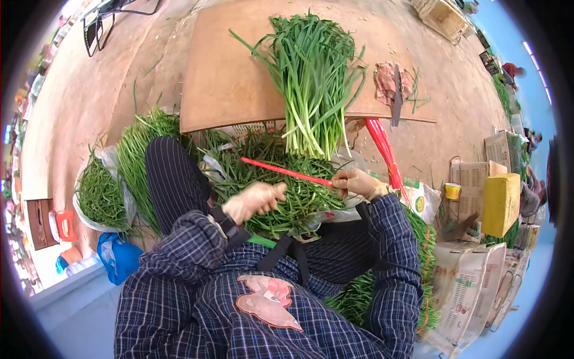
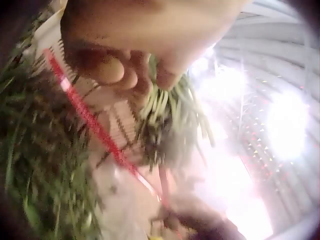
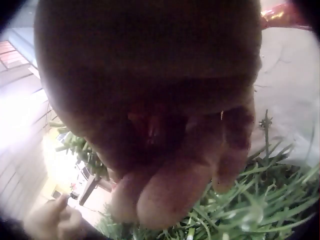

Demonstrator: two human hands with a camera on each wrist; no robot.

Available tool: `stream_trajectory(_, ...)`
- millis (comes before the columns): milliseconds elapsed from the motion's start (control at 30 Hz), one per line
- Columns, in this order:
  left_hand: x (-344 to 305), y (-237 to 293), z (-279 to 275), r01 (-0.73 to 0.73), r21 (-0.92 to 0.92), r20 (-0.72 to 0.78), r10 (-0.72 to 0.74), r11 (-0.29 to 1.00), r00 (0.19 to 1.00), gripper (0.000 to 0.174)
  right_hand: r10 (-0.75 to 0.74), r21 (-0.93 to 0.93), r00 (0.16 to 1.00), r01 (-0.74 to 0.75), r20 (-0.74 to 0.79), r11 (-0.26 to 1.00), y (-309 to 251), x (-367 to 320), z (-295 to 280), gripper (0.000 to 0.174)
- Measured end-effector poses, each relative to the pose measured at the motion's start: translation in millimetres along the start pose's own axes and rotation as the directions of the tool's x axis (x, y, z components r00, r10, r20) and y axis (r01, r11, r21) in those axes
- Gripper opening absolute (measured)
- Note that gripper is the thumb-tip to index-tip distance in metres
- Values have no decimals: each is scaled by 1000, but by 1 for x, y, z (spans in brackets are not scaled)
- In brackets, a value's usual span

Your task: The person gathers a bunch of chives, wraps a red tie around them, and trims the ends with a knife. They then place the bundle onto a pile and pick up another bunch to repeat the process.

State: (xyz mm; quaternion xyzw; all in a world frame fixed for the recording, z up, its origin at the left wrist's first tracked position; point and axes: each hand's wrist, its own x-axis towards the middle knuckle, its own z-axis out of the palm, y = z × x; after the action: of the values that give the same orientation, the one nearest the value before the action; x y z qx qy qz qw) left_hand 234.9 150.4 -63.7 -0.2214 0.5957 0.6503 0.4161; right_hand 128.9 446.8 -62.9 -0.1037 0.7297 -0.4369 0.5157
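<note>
My right hand (image 1: 359, 182) pinches one end of a narrow red plastic strip (image 1: 287, 172), which stretches leftward above loose green leaves (image 1: 263, 149). My left hand (image 1: 256, 202) is just below the strip's free end, its fingers curled and nothing between them. In the left wrist view, the strip (image 2: 95, 125) passes behind the curled fingers (image 2: 110, 70), apart from them. A thick bunch of garlic chives (image 1: 314, 78) lies on the board ahead, pale stems hanging over its near edge. The right wrist view is dark, with the right hand's fingers (image 3: 172, 195) curled inward.
On the board (image 1: 227, 90) a knife (image 1: 397, 96) rests over a pink cloth (image 1: 385, 81). More red strips (image 1: 385, 152) hang at its right edge. Greens in a bag (image 1: 101, 194) and a blue bag (image 1: 118, 257) are at left. Crates (image 1: 460, 287) and a yellow block (image 1: 501, 205) stand at right.
</note>
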Motion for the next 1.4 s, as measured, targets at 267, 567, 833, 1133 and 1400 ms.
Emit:
stream_trajectory(267, 75, -14, -43, -442, -516, -253, 363, 734, 897, 36, 77, 44, 997, -77, 5, 996, 18, 25, -18, 23)
stream_trajectory(567, 151, 41, -47, -540, -173, -481, 408, 824, 776, 24, 127, -41, 914, -154, -385, 987, 46, 92, -83, 26)
stream_trajectory(833, 98, 65, -26, -499, -70, -608, 360, 864, 708, 27, -72, 204, 832, 217, -550, 955, -8, 70, -91, 21)
stream_trajectory(1133, 122, 149, -30, -691, -66, -537, 558, 720, 633, 38, -4, 383, 812, 279, -583, 880, -53, 92, -66, 28)
stream_trajectory(1400, 104, 129, -5, -737, -416, -422, 604, 533, 676, 34, -238, 258, 799, 435, -552, 862, -51, 105, -42, 37)
